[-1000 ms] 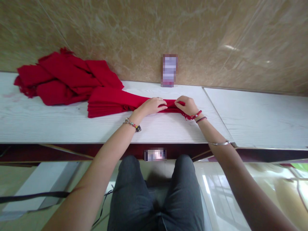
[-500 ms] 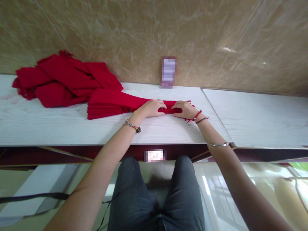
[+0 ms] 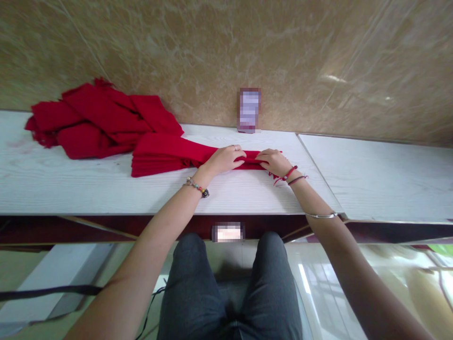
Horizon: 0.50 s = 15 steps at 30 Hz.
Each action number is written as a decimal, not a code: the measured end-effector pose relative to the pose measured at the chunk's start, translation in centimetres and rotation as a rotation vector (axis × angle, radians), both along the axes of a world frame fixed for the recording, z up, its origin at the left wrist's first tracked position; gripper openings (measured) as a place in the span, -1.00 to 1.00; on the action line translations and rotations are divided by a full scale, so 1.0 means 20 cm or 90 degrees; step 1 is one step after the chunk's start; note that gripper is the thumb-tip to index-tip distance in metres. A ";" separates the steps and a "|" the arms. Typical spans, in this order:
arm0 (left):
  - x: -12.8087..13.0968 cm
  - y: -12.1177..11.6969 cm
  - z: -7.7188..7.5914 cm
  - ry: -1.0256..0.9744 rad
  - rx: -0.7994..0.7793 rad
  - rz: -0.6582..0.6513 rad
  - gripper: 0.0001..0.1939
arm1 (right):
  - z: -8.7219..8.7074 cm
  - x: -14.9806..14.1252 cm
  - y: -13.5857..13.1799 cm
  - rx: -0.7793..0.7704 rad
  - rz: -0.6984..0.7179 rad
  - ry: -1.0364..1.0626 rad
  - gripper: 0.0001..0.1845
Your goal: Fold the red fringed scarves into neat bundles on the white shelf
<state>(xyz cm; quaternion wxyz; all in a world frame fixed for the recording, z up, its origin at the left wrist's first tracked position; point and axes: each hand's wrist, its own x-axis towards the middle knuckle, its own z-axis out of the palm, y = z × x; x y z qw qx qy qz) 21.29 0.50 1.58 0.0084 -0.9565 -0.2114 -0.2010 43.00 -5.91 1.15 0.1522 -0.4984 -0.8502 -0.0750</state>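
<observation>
A folded red fringed scarf lies lengthwise on the white tabletop. My left hand is closed over it near the middle, with the thumb at its near edge. My right hand pinches the same scarf close to its fringed right end, a short gap away from the left. A neat stack of folded red scarves sits to the left, and the scarf under my hands runs on from it. Behind that stack is a loose heap of crumpled red scarves with some fringe showing.
The white tabletop has a seam right of my hands. A brown marbled wall rises behind it. A blurred-out upright rectangle stands against the wall, and another blurred patch shows below the front edge, above my knees.
The near edge of the scarf between my hands has been folded inward, so its open layers no longer show there. My fingers have shifted slightly; the view has moved a little.
</observation>
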 end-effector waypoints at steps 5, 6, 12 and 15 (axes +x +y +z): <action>0.02 0.03 -0.05 0.073 -0.063 0.004 -0.52 | 0.02 0.01 0.00 0.108 -0.037 0.025 -0.65; 0.02 0.04 -0.06 0.067 -0.068 0.013 -0.50 | 0.03 0.01 0.00 0.134 -0.036 0.029 -0.65; 0.03 0.01 -0.06 0.117 -0.093 0.031 -0.50 | 0.03 0.04 0.01 0.077 -0.026 -0.040 -0.64; 0.03 -0.01 -0.06 0.186 -0.129 0.035 -0.54 | 0.01 0.04 0.02 -0.008 -0.021 -0.074 -0.63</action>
